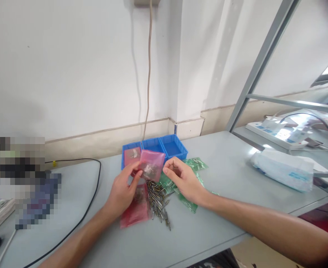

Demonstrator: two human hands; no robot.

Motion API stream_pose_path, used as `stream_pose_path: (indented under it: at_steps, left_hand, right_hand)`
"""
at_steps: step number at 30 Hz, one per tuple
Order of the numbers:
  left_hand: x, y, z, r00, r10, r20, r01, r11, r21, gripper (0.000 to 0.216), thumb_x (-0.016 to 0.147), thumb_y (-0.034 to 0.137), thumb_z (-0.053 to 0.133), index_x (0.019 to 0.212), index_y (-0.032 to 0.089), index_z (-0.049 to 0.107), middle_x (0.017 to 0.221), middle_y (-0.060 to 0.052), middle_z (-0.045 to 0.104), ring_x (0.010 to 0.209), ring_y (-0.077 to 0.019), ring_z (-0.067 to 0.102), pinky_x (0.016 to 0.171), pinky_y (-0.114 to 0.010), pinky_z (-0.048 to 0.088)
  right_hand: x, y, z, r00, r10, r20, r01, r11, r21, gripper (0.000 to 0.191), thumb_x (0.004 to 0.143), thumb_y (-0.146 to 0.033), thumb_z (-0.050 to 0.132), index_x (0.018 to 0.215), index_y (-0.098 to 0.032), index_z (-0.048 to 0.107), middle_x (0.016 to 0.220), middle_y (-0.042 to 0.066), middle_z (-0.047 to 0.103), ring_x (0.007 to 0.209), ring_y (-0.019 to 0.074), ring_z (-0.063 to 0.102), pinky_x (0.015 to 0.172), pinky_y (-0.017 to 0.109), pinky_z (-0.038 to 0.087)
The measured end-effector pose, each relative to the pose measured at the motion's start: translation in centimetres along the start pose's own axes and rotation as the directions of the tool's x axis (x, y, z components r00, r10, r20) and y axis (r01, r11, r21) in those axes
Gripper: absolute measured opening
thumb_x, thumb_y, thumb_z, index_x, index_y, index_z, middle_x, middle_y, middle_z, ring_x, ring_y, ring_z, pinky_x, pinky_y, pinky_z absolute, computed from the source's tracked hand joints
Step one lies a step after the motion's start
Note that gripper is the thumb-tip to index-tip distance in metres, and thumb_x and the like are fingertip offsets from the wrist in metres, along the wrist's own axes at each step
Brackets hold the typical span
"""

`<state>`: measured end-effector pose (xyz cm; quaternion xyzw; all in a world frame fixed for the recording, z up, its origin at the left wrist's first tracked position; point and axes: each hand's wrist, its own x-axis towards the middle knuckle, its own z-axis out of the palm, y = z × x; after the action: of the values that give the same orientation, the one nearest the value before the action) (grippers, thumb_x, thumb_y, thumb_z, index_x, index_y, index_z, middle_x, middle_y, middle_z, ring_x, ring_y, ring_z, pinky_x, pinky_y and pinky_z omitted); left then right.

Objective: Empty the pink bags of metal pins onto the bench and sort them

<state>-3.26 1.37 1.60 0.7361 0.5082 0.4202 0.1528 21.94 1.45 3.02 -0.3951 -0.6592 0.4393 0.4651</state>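
Note:
My left hand (124, 186) pinches a small pink plastic bag (154, 160) by its left edge, thumb in front. Small metal parts show through the lower half of the bag. Beside the bag's right edge is my right hand (184, 178), fingers curled and thumb bent toward them; whatever they may pinch is hidden. Below the bag lies a loose heap of small metal pins (158, 201). A second pink bag (136, 214) lies flat under my left hand. Green plastic bags (188, 203) with small parts are spread beneath and around my right hand.
Behind my hands stand three joined blue bins (173, 146); the left one holds a pink bag (132, 154). A black cable (96, 182) curves across the table's left side. To the right are a soft white-and-blue pack (283, 169), a metal frame (260, 67) and a power strip (275, 136).

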Motion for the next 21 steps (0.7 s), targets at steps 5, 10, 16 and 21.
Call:
stream_pose_path:
  at_steps: [5, 10, 16, 21]
  left_hand:
    - [1.7, -2.2, -1.5, 0.964, -0.079, -0.254, 0.091, 0.995, 0.039, 0.049, 0.105, 0.043, 0.06, 0.15, 0.024, 0.054, 0.103, -0.004, 0.073, 0.089, -0.0213, 0.066, 0.09, -0.037, 0.054]
    - [2.0, -3.7, -1.8, 0.969, -0.022, -0.245, 0.068, 0.981, 0.18, 0.03, 0.108, 0.04, 0.052, 0.118, 0.024, 0.075, 0.115, -0.008, 0.076, 0.114, -0.0282, 0.062, 0.102, -0.044, 0.05]
    - [1.9, -4.2, -1.6, 0.976, 0.083, -0.201, -0.017, 0.951, 0.308, 0.035, 0.111, 0.036, 0.043, 0.124, 0.022, 0.072, 0.12, -0.009, 0.077, 0.116, -0.03, 0.061, 0.108, -0.049, 0.047]
    - [2.1, -4.3, -1.8, 0.979, 0.131, -0.159, -0.059, 0.918, 0.391, 0.035, 0.112, 0.034, 0.041, 0.125, 0.021, 0.071, 0.119, -0.009, 0.076, 0.115, -0.03, 0.062, 0.11, -0.05, 0.045]
  right_hand:
    - [-0.2, -0.4, -0.1, 1.0, 0.011, 0.013, -0.011, 0.999, -0.041, 0.025, 0.108, -0.047, 0.055, 0.101, -0.024, 0.06, 0.081, -0.003, 0.049, 0.073, 0.0163, 0.045, 0.067, 0.029, 0.039]
    - [-0.3, -0.6, -0.2, 1.0, 0.006, 0.021, -0.005, 0.999, -0.044, 0.025, 0.109, -0.047, 0.055, 0.1, -0.024, 0.06, 0.08, -0.003, 0.05, 0.073, 0.0162, 0.045, 0.067, 0.03, 0.039]
    - [-0.4, -0.9, -0.2, 0.999, 0.012, 0.044, -0.01, 0.998, -0.063, 0.024, 0.109, -0.045, 0.053, 0.099, -0.024, 0.061, 0.08, -0.003, 0.05, 0.073, 0.0164, 0.046, 0.067, 0.03, 0.039]
    - [-0.5, -0.8, -0.1, 0.992, -0.02, 0.123, 0.039, 0.988, -0.152, 0.023, 0.11, -0.039, 0.053, 0.096, -0.023, 0.061, 0.082, -0.002, 0.058, 0.073, 0.0157, 0.05, 0.066, 0.029, 0.04]
